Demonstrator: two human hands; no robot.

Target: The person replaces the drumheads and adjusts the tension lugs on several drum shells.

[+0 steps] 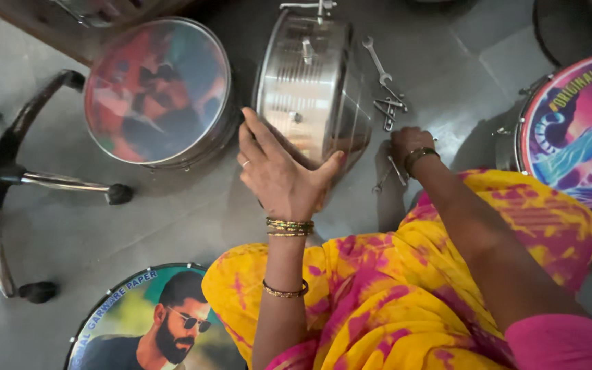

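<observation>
- The grey tiled floor (pixel 173 226) carried everything, and your yellow-and-pink patterned cloth (pixel 392 294) covered your lap at the bottom of the view.
- Three finished drums lay flat about you: one with a printed reddish skin (pixel 155 92) to the upper left, one with a blue-and-pink skin (pixel 584 137) at the right edge, and one with a portrait print (pixel 149 322) at the lower left.
- A chrome chair base (pixel 8 178) with castors stood at the far left.
- The steel drum shell (pixel 310 82) lay on its side on the floor straight ahead of you; it looked bright, ribbed and bare of any skin, with small lugs on its wall.
- Your left hand (pixel 279 175) was spread wide over the shell's near rim, fingers and thumb curved against the metal, bangles at the wrist.
- Your right hand (pixel 409 147) rested low on the floor just right of the shell; I could not tell whether its grip held anything.
- Loose spanners (pixel 386 92) lay scattered just beyond that hand.
</observation>
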